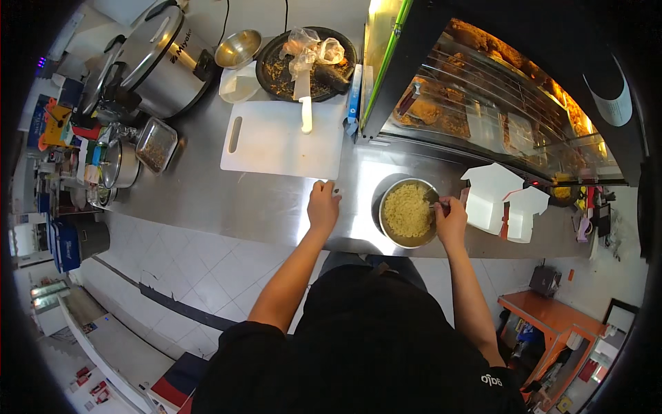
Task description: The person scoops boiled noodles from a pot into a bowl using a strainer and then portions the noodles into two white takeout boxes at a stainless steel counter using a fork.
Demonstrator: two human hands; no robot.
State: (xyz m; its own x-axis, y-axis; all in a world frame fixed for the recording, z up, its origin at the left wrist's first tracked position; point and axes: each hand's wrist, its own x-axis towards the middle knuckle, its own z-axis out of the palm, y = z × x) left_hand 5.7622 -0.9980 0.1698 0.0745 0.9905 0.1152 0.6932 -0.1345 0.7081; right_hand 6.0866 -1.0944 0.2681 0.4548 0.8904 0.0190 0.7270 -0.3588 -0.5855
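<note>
A round metal bowl (383,225) stands near the counter's front edge, filled with pale yellow noodles (406,209). My right hand (451,223) grips the handle of a metal utensil (432,206) at the bowl's right rim; its lower end is down among the noodles. Over the steel counter, just below the white cutting board (274,139), is my left hand (322,208) with curled fingers. A tiny dark spot shows by its thumb, too small to identify. To the right of the bowl stand two white paper food boxes (489,189) (521,220) with raised flaps.
A knife (306,114) lies across the board and a dark stone mortar (266,77) holding plastic bags. A glass food warmer (372,137) with fried pieces rises at the back right. Left are a large Miyako cooker (165,72), a metal tray (155,147) and a pot (124,165).
</note>
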